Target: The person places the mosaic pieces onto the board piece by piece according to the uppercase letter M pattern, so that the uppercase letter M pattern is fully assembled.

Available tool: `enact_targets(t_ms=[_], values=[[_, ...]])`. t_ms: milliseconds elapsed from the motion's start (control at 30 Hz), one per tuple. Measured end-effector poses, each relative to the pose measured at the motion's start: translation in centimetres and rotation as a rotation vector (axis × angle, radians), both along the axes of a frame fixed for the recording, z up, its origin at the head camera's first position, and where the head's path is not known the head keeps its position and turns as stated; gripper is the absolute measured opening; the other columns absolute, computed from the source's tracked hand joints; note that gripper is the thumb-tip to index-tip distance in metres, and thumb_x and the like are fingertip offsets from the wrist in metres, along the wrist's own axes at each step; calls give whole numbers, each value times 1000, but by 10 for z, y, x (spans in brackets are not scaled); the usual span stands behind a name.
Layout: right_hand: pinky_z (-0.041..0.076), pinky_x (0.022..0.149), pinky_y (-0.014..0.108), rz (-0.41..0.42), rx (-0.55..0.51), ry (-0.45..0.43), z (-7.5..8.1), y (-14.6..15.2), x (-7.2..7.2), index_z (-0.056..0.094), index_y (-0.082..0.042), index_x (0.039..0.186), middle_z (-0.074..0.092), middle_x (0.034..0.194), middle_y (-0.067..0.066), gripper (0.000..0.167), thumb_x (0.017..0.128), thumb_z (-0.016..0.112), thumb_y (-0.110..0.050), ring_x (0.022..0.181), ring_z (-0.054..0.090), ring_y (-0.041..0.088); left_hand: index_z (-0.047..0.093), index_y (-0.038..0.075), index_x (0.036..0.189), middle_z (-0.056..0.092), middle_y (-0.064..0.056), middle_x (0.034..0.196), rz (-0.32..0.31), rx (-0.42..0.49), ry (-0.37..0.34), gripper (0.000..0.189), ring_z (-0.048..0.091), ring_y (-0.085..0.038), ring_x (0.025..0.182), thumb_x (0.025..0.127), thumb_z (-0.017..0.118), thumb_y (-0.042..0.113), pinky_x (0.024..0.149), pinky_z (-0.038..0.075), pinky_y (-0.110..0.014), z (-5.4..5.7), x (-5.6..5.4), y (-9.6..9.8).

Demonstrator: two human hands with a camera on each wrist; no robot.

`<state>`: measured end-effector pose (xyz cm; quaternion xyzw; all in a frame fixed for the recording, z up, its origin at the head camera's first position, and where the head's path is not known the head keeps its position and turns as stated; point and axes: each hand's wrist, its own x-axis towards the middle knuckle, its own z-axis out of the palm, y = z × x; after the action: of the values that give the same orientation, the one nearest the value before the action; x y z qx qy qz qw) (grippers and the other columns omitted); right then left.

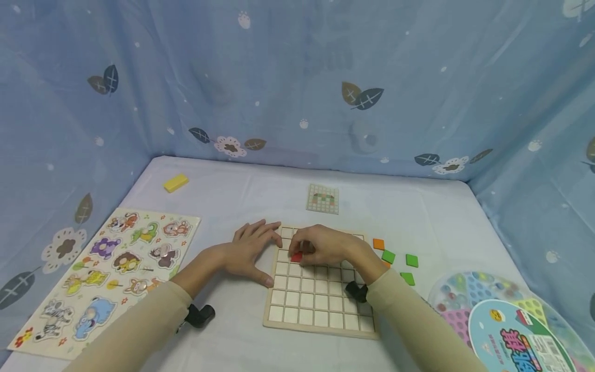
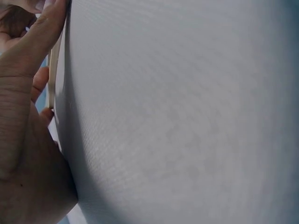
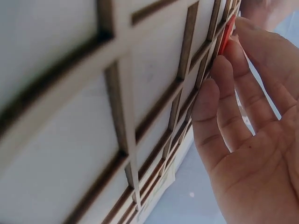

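Observation:
A wooden grid board (image 1: 321,328) with pale square cells lies in front of me. Over its upper left part my right hand (image 1: 325,244) pinches a red square tile (image 1: 296,257) between thumb and fingers. The right wrist view shows the red tile (image 3: 227,33) on edge against the grid, at the fingertips. My left hand (image 1: 248,253) lies spread beside the board's left edge, thumb and fingertips touching that side. In the left wrist view its palm side rests on the white cloth, next to the board's edge (image 2: 53,79).
Right of the board lie loose green tiles (image 1: 411,260) and orange tiles (image 1: 378,243). A small pattern card (image 1: 323,207) sits behind it. To the left are an animal puzzle (image 1: 139,243) and a yellow block (image 1: 175,183); a round game package (image 1: 516,330) is front right.

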<state>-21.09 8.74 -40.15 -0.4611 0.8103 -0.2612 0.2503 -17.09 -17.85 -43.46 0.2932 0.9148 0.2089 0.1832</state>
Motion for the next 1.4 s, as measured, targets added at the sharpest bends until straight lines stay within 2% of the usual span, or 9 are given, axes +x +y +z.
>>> enact_targets(t_ms=[167, 433, 900, 1200, 1400], values=[[57, 88, 31, -9, -20, -34, -1, 6, 1, 71, -16, 116, 71, 112, -3, 22, 95, 73, -9, 98, 66, 10, 40, 35, 133, 6, 1, 173, -4, -16, -3, 86, -4, -39, 158, 69, 78, 78, 120, 0, -71, -3, 0, 2], [57, 88, 32, -11, -66, -55, 4, 20, 1, 70, -13, 120, 71, 117, -1, 25, 96, 73, -11, 97, 66, 11, 41, 35, 132, 6, -1, 173, 5, -12, -4, 86, -3, -39, 158, 69, 80, 76, 120, 0, -71, 2, 0, 3], [59, 84, 36, -117, -86, -112, 13, 54, 4, 71, -12, 119, 71, 117, 3, 24, 95, 74, -12, 97, 68, 17, 42, 33, 133, 9, -4, 173, 0, -2, 17, 90, -1, -42, 157, 66, 81, 76, 119, 0, -72, 1, 1, 2], [57, 84, 38, -184, -71, -78, 18, 84, 6, 70, -12, 119, 70, 119, 5, 23, 96, 73, -15, 100, 66, 18, 40, 32, 134, 7, -5, 173, -7, -15, 12, 93, -2, -43, 157, 65, 82, 77, 119, -1, -72, 2, 2, 4], [57, 83, 38, -200, -64, -55, 18, 104, 6, 69, -12, 121, 70, 120, 6, 24, 98, 72, -17, 100, 66, 18, 40, 32, 134, 6, -5, 173, -7, -33, 9, 93, -1, -43, 157, 64, 81, 78, 119, 0, -73, 2, 1, 3]])
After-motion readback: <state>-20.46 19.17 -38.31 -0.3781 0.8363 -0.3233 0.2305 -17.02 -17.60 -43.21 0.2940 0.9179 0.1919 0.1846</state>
